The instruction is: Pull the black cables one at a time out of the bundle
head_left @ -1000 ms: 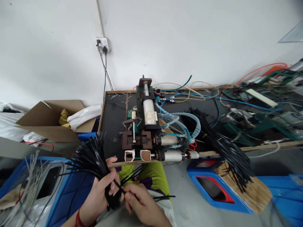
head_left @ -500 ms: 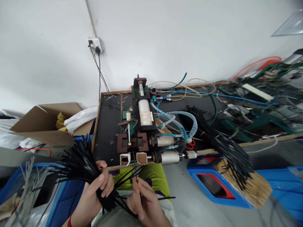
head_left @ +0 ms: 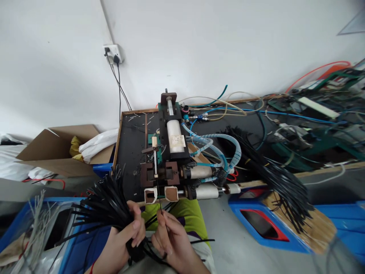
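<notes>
My left hand [head_left: 127, 234] is closed around a thick bundle of flat black cables [head_left: 104, 209], whose loose ends fan out to the left. Beside it, my right hand [head_left: 172, 239] pinches a single thin black cable [head_left: 159, 198] between thumb and fingers. That cable points up between two pale-edged blocks [head_left: 171, 193] at the front of a pneumatic machine [head_left: 159, 174]. Its upper tip reaches the brown jaws, though whether it sits inside them is unclear. More black strands run between and below both hands, over my lap.
Right of the machine, another black cable bundle [head_left: 273, 182] hangs over the bench edge above a blue bin [head_left: 265, 238]. Blue air hoses [head_left: 235, 148] loop from the machine's cylinders. At left are a cardboard box [head_left: 57, 152] and a blue crate [head_left: 71, 243] with pale strands.
My left hand and its bundle have shifted right, closer to my right hand. The single cable has risen slightly, its upper end now leaning left toward the jaws. The view has turned slightly.
</notes>
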A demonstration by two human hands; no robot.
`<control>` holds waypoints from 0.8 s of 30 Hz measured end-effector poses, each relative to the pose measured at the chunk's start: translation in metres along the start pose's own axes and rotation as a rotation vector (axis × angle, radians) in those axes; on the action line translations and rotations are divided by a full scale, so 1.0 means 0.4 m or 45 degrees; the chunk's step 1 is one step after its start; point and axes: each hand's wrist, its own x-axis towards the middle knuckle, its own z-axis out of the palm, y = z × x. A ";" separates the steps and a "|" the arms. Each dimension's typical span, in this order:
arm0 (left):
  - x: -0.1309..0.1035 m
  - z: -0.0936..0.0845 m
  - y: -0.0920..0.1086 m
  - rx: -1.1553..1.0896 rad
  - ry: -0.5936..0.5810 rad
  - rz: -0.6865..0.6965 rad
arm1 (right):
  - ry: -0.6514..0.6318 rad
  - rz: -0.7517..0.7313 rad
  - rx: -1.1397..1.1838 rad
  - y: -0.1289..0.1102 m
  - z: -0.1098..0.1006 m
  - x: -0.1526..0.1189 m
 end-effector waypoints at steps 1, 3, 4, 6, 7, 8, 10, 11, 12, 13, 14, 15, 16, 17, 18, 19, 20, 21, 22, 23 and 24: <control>0.000 -0.001 -0.001 0.000 0.004 -0.011 | -0.007 0.001 0.000 0.000 0.000 0.002; 0.000 0.000 -0.001 0.006 0.016 -0.033 | -0.014 0.001 0.006 -0.001 -0.001 0.004; 0.000 0.001 0.000 0.011 0.019 -0.043 | -0.012 0.002 0.013 -0.002 -0.001 0.005; 0.000 0.004 0.002 0.018 0.020 -0.061 | 0.000 0.007 0.029 -0.003 -0.001 0.005; 0.000 0.006 0.004 0.021 0.017 -0.072 | 0.013 0.009 0.035 -0.003 -0.001 0.006; 0.000 0.007 0.005 0.023 0.014 -0.083 | 0.024 0.014 0.036 -0.003 -0.001 0.006; 0.001 0.009 0.008 0.026 0.023 -0.096 | 0.039 0.020 0.029 -0.003 -0.001 0.007; 0.002 0.009 0.008 0.029 0.029 -0.101 | 0.036 0.021 0.022 -0.003 -0.001 0.008; 0.002 0.009 0.008 0.028 0.035 -0.104 | 0.031 0.021 0.015 -0.003 0.000 0.008; 0.003 0.008 0.008 0.024 0.037 -0.104 | 0.024 0.021 0.007 -0.003 0.001 0.009; 0.003 0.007 0.007 0.020 0.038 -0.105 | 0.023 0.021 0.002 -0.003 0.002 0.010; 0.004 0.006 0.006 0.015 0.036 -0.107 | 0.026 0.021 0.000 -0.004 0.004 0.010; 0.005 0.005 0.005 0.013 0.035 -0.109 | 0.031 0.023 0.001 -0.004 0.005 0.010; 0.006 0.004 0.004 0.013 0.036 -0.108 | 0.036 0.025 0.006 -0.005 0.007 0.010; 0.006 0.003 0.003 0.014 0.039 -0.102 | 0.039 0.027 0.016 -0.005 0.007 0.010; 0.007 0.002 0.001 0.015 0.043 -0.090 | 0.038 0.029 0.027 -0.006 0.007 0.009; 0.008 0.002 0.000 0.015 0.042 -0.072 | 0.039 0.029 0.039 -0.006 0.007 0.009; 0.009 0.002 -0.002 0.011 0.035 -0.046 | 0.037 0.030 0.049 -0.005 0.006 0.009; 0.010 0.001 -0.004 0.005 0.023 -0.015 | 0.037 0.031 0.059 -0.005 0.005 0.009; 0.011 0.001 -0.006 -0.001 0.008 0.013 | 0.034 0.031 0.069 -0.004 0.003 0.009; 0.013 0.002 -0.007 -0.005 -0.001 0.033 | 0.027 0.029 0.080 -0.003 0.002 0.010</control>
